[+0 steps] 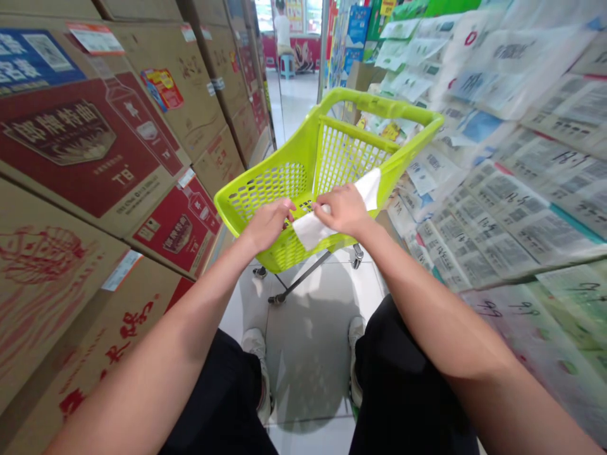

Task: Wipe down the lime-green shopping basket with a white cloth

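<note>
A lime-green plastic shopping cart stands in front of me, its handle on the far side and its basket walls perforated. My right hand is closed on a white cloth or tissue over the cart's near rim. One end of the white sheet hangs toward the left, and another part shows beyond my knuckles. At the near left of the basket, my left hand curls over the rim, fingertips close to the sheet's left edge. Its grip is partly hidden.
Stacked cardboard cartons wall the left side. Packaged tissue bundles with handwritten prices pile up on the right. Tiled floor runs under my feet. Farther down the aisle are a person and a blue stool.
</note>
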